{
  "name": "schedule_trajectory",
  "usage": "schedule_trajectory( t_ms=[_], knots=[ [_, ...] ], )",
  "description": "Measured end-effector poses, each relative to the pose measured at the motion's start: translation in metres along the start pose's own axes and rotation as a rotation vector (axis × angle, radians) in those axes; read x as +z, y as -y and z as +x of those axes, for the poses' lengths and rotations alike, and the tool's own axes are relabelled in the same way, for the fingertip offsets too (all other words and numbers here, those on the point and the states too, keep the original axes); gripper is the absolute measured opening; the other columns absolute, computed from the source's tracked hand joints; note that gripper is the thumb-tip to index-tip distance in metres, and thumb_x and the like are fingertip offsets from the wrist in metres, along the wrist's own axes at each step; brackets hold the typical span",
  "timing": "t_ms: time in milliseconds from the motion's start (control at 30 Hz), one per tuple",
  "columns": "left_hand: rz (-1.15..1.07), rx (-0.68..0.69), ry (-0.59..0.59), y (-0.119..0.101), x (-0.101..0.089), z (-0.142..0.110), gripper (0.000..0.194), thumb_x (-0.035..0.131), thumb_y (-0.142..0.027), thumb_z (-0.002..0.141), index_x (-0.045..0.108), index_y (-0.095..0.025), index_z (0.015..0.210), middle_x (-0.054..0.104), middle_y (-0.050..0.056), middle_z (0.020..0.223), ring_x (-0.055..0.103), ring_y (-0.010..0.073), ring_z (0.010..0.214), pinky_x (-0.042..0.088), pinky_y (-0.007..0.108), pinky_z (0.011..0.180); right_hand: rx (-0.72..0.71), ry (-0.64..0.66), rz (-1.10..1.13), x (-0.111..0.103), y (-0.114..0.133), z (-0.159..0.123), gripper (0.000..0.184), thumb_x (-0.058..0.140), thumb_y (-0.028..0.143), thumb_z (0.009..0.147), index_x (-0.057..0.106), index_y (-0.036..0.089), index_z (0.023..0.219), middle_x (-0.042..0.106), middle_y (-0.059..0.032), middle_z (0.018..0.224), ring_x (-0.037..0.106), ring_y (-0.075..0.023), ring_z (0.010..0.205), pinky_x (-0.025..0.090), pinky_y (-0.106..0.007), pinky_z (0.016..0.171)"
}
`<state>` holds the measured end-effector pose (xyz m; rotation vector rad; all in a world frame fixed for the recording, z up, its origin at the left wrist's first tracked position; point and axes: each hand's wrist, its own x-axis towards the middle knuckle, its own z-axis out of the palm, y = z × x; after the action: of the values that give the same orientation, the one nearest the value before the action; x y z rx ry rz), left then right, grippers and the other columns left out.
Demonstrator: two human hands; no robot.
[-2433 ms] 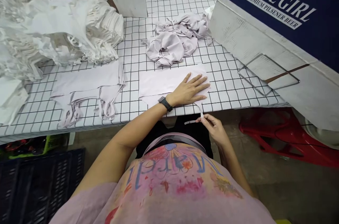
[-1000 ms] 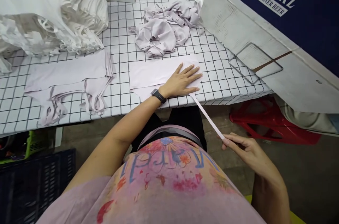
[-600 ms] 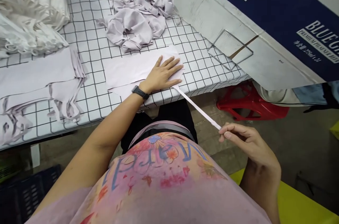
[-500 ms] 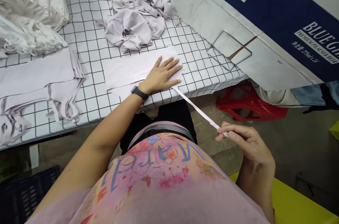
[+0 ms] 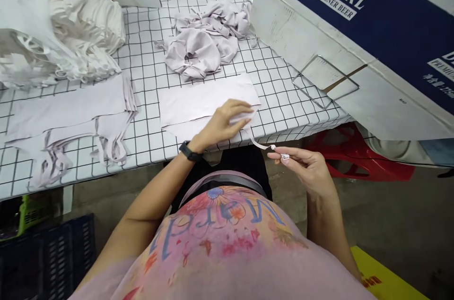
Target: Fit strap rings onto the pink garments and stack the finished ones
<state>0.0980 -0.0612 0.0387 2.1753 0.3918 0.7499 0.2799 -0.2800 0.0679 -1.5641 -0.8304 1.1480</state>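
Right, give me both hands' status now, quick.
Left hand: fingers curled over the flat pale fabric piece; whether it grips cloth cannot be told.
Right hand: closed, thumb and fingers pinching the thin strap.

- The left hand, flat with fingers spread half a second ago, now has its fingers curled, and its wrist sits nearer the person.
- More of the fabric piece's right end is uncovered.
- The right hand has come in closer to the table.
- The strap, then stretched out, now sags in a curve.
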Motion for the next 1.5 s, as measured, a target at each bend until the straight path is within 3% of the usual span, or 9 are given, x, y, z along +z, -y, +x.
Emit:
schedule_trajectory(
  t_ms=[133,267,467,567,700,800,1033,1133,1500],
  knots=[
    [-0.136,0.024,0.159,-0.023,0.010,-0.023,0.027,0.063,-0.034,0.097,0.071,-0.023,0.121,0.072,0.009,0.126,0.060,0.0235,0.125,0.049,0.045,0.110,0.002,-0.022,0.038,0.011,0.002,0.011,0.023,0.082,0.039,0.085,0.084,0.023,0.101,0.082,-0.0081,0.091,0.078,-0.0224,0.079,0.066,-0.038,0.081],
    [-0.100,-0.021,0.249,-0.034,0.025,-0.030,0.030,0.066,-0.041,0.097,0.072,-0.026,0.123,0.071,0.008,0.126,0.054,0.0262,0.126,0.041,0.046,0.110,-0.034,-0.036,-0.021,0.017,0.006,0.014,0.020,0.079,0.038,0.088,0.084,0.024,0.101,0.082,-0.0059,0.085,0.074,-0.0193,0.073,0.064,-0.035,0.078],
    [-0.073,-0.008,0.205,-0.040,0.043,-0.033,0.018,0.060,-0.031,0.101,0.075,-0.023,0.095,0.075,0.004,0.107,0.056,0.0238,0.120,0.033,0.044,0.100,-0.163,-0.092,-0.191,0.021,0.015,0.017,0.021,0.073,0.036,0.094,0.083,0.027,0.110,0.076,-0.0019,0.075,0.070,-0.0174,0.072,0.059,-0.032,0.074],
    [-0.069,-0.081,0.142,-0.044,0.042,-0.032,0.010,0.066,-0.029,0.095,0.070,-0.022,0.100,0.074,0.003,0.105,0.057,0.0234,0.116,0.034,0.042,0.099,-0.231,-0.107,-0.260,0.024,0.018,0.021,0.020,0.071,0.035,0.094,0.084,0.029,0.109,0.074,-0.0030,0.082,0.068,-0.0184,0.077,0.056,-0.032,0.072],
    [-0.090,-0.183,0.047,-0.050,0.038,-0.026,0.017,0.071,-0.030,0.089,0.066,-0.020,0.103,0.073,0.004,0.105,0.058,0.0222,0.108,0.037,0.041,0.095,-0.296,-0.063,-0.303,0.028,0.020,0.026,0.021,0.071,0.031,0.095,0.083,0.032,0.112,0.069,-0.0046,0.094,0.065,-0.0195,0.090,0.053,-0.031,0.073],
    [-0.138,-0.199,0.081,-0.050,0.040,-0.022,0.008,0.066,-0.028,0.095,0.070,-0.021,0.096,0.074,0.003,0.103,0.059,0.0206,0.108,0.038,0.041,0.095,-0.314,-0.065,-0.318,0.030,0.020,0.028,0.021,0.070,0.031,0.095,0.082,0.032,0.112,0.065,-0.0051,0.096,0.064,-0.0201,0.093,0.054,-0.032,0.075],
    [-0.235,-0.198,0.065,-0.048,0.052,-0.027,0.017,0.067,-0.033,0.097,0.073,-0.020,0.088,0.073,0.004,0.097,0.059,0.0191,0.103,0.041,0.039,0.091,-0.241,-0.228,-0.273,0.034,0.015,0.027,0.028,0.075,0.035,0.090,0.077,0.026,0.116,0.070,-0.0038,0.093,0.067,-0.0184,0.082,0.059,-0.032,0.073],
    [-0.202,-0.188,0.078,-0.051,0.051,-0.027,0.019,0.065,-0.033,0.098,0.071,-0.019,0.087,0.071,0.004,0.093,0.058,0.0202,0.104,0.039,0.040,0.093,-0.226,-0.256,-0.220,0.036,0.013,0.027,0.021,0.078,0.033,0.087,0.077,0.024,0.106,0.070,-0.0025,0.088,0.068,-0.0171,0.077,0.060,-0.031,0.072],
    [-0.217,-0.226,0.127,-0.052,0.048,-0.029,0.029,0.059,-0.041,0.100,0.068,-0.020,0.083,0.072,0.004,0.092,0.060,0.0204,0.102,0.039,0.040,0.095,-0.368,-0.293,-0.321,0.037,0.010,0.025,0.004,0.078,0.027,0.088,0.079,0.026,0.092,0.076,-0.0036,0.089,0.070,-0.0215,0.082,0.057,-0.036,0.075]
  ],
)
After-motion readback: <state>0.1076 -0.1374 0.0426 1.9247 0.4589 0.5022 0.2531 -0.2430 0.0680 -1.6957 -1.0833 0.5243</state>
